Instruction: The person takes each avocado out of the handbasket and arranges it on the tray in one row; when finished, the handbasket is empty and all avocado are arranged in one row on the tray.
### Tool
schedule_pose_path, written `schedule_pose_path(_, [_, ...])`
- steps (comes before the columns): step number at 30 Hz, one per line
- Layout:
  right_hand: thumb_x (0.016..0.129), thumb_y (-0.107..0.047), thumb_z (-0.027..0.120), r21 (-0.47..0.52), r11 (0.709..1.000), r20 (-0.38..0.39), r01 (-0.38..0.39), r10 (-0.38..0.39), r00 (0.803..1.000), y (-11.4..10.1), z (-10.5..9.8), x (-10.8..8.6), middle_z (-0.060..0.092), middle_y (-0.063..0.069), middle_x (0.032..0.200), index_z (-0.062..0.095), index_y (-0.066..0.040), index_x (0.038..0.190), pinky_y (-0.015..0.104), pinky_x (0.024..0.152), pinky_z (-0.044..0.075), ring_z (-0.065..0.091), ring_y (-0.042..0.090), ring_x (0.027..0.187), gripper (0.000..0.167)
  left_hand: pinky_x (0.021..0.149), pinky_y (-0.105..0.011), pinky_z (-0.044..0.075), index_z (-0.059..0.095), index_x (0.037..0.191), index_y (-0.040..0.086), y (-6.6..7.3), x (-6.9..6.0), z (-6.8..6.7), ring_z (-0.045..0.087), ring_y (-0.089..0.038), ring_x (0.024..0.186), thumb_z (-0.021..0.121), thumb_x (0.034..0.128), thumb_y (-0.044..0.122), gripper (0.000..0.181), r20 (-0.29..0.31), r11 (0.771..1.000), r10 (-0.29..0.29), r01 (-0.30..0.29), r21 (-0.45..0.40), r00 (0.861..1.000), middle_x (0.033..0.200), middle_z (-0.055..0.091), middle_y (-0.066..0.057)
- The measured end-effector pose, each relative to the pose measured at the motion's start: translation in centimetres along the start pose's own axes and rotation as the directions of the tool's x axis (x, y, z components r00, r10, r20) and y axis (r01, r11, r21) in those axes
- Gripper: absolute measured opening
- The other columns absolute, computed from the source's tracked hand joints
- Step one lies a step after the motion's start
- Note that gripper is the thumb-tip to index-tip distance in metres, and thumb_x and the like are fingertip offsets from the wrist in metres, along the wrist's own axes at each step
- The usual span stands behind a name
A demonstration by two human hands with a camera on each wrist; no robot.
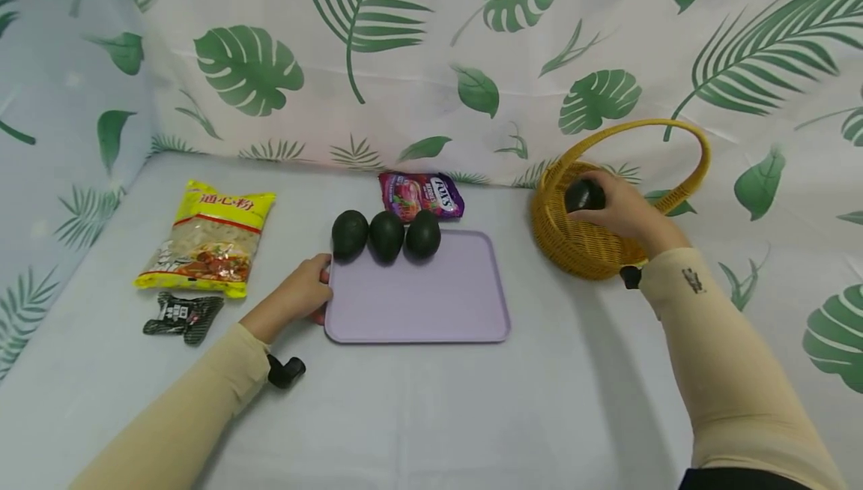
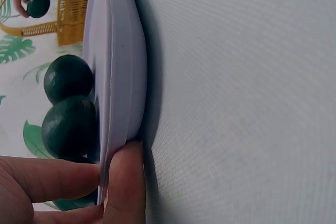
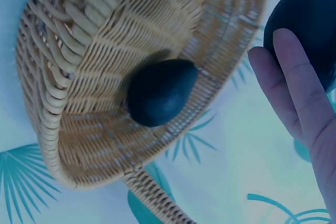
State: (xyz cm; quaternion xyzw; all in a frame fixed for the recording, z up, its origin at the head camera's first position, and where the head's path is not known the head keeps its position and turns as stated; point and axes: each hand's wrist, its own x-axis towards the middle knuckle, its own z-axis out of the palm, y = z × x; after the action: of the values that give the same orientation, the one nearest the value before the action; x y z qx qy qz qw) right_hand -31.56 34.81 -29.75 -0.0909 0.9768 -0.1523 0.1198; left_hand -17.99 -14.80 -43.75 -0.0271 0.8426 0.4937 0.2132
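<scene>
My right hand (image 1: 623, 209) grips a dark avocado (image 1: 584, 195) above the wicker basket (image 1: 573, 250). In the right wrist view another avocado (image 3: 161, 92) lies inside the basket, apart from the held one (image 3: 307, 24). At the left edge of the lilac tray (image 1: 418, 303), my left hand (image 1: 300, 291) pinches the rim between thumb and fingers, as the left wrist view also shows (image 2: 68, 187). Three avocados, the left one (image 1: 350, 235), the middle one (image 1: 386, 237) and the right one (image 1: 423, 235), stand in a row along the tray's back left edge.
A purple candy bag (image 1: 421, 195) lies behind the tray. Off to the left are a yellow-edged pasta bag (image 1: 212, 239) and a small black packet (image 1: 182, 317). The basket's handle (image 1: 701, 153) arches up at the right, close to the leaf-patterned cloth (image 1: 512, 85).
</scene>
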Motion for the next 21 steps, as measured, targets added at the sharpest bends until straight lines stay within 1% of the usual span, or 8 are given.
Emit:
schedule_pose_path(2, [0.083,-0.059,0.070,-0.007,1.000,-0.006,0.020,-0.020,1.000,-0.4,0.1,-0.5,0.018,0.028,0.158,0.021,-0.010,0.157,0.071,0.111,0.026,0.022,0.051,0.141,0.101,0.052,-0.035,0.061,0.020,0.152,-0.007,0.0,0.0,0.0,0.058,-0.031,0.085,0.046,0.0838,-0.006,0.073,-0.001,1.000,0.004,-0.004,-0.004,1.000,0.112,0.040,-0.021])
schedule_pose_path(6, [0.084,-0.053,0.072,-0.002,0.998,-0.020,0.068,-0.068,0.998,-1.3,0.4,-1.4,0.026,0.029,0.153,0.025,-0.010,0.155,0.070,0.110,0.029,0.028,0.049,0.138,0.095,0.051,-0.034,0.060,0.021,0.152,-0.007,-0.1,0.0,0.1,0.059,-0.029,0.079,0.047,0.0838,-0.006,0.073,-0.006,1.000,0.012,-0.012,0.018,1.000,0.110,0.040,-0.020])
schedule_pose_path(9, [0.084,-0.047,0.075,0.029,0.993,-0.027,0.117,-0.116,0.993,-2.4,1.1,-1.5,0.032,0.027,0.149,0.030,-0.010,0.152,0.066,0.105,0.039,0.039,0.046,0.129,0.088,0.051,-0.033,0.060,0.021,0.152,-0.008,-0.3,0.1,0.0,0.059,-0.028,0.077,0.047,0.0839,-0.006,0.072,-0.005,1.000,0.012,-0.012,0.017,1.000,0.109,0.040,-0.020])
schedule_pose_path(12, [0.085,-0.041,0.076,0.067,0.986,-0.016,0.153,-0.153,0.988,-3.6,2.1,-1.3,0.031,0.026,0.146,0.032,-0.011,0.150,0.061,0.099,0.047,0.049,0.042,0.118,0.084,0.051,-0.034,0.060,0.021,0.152,-0.008,-0.4,0.1,0.1,0.059,-0.028,0.078,0.047,0.0834,-0.006,0.073,-0.005,1.000,0.011,-0.010,0.005,1.000,0.108,0.040,-0.020])
schedule_pose_path(16, [0.086,-0.035,0.076,0.094,0.973,0.005,0.211,-0.213,0.977,-5.6,4.3,-0.6,0.030,0.026,0.146,0.034,-0.014,0.151,0.056,0.094,0.052,0.058,0.040,0.109,0.081,0.051,-0.034,0.061,0.021,0.152,-0.008,-0.5,0.2,0.1,0.058,-0.029,0.079,0.047,0.0831,-0.007,0.073,-0.008,1.000,0.009,-0.009,-0.001,1.000,0.108,0.040,-0.019])
schedule_pose_path(21, [0.084,-0.027,0.080,0.088,0.940,0.018,0.329,-0.332,0.943,-8.0,8.4,0.6,0.035,0.025,0.143,0.038,-0.015,0.149,0.051,0.091,0.057,0.059,0.038,0.110,0.078,0.052,-0.034,0.061,0.021,0.152,-0.007,-0.4,0.3,0.1,0.057,-0.030,0.085,0.047,0.0836,-0.006,0.074,-0.014,1.000,0.005,-0.005,0.005,1.000,0.110,0.040,-0.020])
